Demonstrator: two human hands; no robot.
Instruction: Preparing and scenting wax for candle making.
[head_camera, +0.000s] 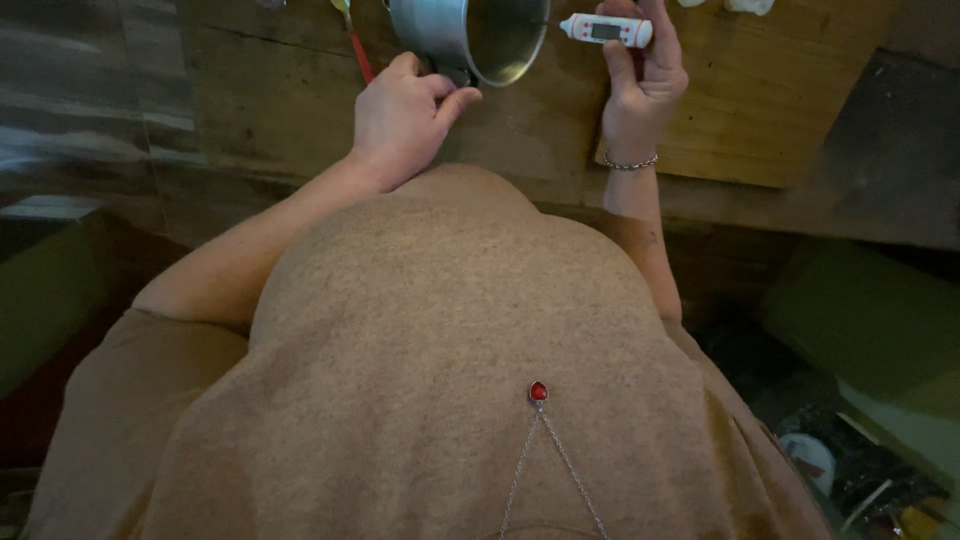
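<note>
A small metal pot (470, 35) stands on the wooden table (280, 100) at the top of the head view. My left hand (403, 118) grips the pot's handle at its near side. My right hand (645, 85) holds a white digital probe thermometer (606, 29) with a grey display, its thin probe pointing left into the pot's mouth. A thin bracelet circles my right wrist. What the pot contains is hidden by the frame edge and shadow.
A red-handled utensil (356, 45) lies on the table left of the pot. A lighter wooden board (770, 110) sits under my right hand. My tan-shirted torso with a red pendant (538, 391) fills the lower view. Cluttered items lie on the floor at lower right.
</note>
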